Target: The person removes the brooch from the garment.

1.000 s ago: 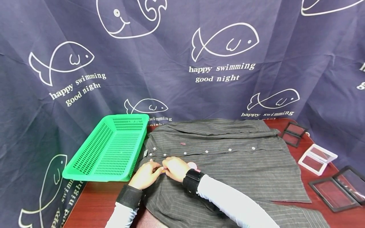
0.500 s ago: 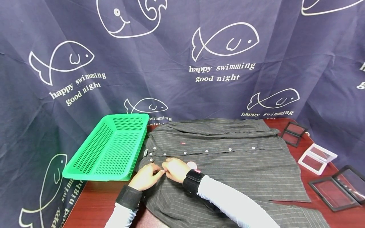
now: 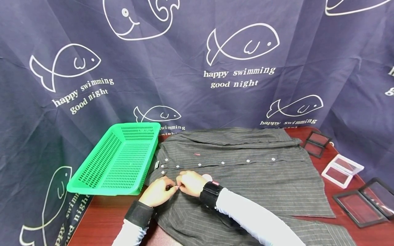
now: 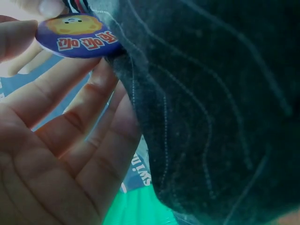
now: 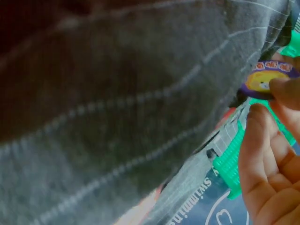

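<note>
A dark grey striped shirt (image 3: 255, 184) lies spread out, its row of white buttons facing up. My left hand (image 3: 158, 192) and right hand (image 3: 191, 183) meet over the near part of its front. Between them is a purple round pin badge (image 4: 77, 35) with a yellow cartoon face, close against the cloth. The left thumb (image 4: 16, 40) holds its edge in the left wrist view, other fingers spread below. In the right wrist view, the right thumb (image 5: 286, 91) presses on the badge's face. The pin behind it is hidden. Beside the right wrist, another round pale pink badge (image 3: 207, 177) sits on the shirt.
A green plastic basket (image 3: 150, 160) stands left of the shirt. Along the right side of the red-brown table (image 3: 101, 215) are a small dark open case (image 3: 317, 144), a white-framed one (image 3: 342, 171) and a larger black one (image 3: 364, 202). A printed blue curtain (image 3: 184, 68) hangs behind.
Both hands stay at the same spot on the shirt, with small finger shifts. The right hand has moved slightly right. Yellow showing between the hands a second ago is now covered in the head view.
</note>
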Motion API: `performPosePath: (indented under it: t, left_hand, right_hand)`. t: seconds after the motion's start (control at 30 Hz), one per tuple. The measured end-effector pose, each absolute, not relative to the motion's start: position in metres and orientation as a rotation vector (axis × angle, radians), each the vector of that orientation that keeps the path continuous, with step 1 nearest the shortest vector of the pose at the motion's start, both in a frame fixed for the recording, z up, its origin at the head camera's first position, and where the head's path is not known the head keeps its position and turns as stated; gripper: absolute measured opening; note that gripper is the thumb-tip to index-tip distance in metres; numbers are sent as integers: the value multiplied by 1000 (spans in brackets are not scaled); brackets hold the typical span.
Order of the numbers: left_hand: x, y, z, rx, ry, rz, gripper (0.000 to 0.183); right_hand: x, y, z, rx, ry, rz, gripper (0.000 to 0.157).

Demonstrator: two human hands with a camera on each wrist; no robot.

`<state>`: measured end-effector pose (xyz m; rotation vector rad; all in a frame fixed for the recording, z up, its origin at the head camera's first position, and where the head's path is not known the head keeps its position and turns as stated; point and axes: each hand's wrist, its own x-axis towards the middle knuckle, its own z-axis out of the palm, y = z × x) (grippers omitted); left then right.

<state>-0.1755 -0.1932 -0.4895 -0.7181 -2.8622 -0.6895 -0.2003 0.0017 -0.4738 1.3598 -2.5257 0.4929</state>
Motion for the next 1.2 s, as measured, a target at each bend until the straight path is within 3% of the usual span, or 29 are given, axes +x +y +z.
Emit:
performPosePath:
  t: [0.6, 1.2]
  left_hand:
    - [-160, -182, -474, -726, -2909, -659, 15]
    - [-162, -181, -484, -730, -2860, -546, 28]
  right_hand:
    - [-196, 4, -470, 1460, -2575, 377, 12]
    - [-197, 0, -482, 1466, -2561, 315, 11]
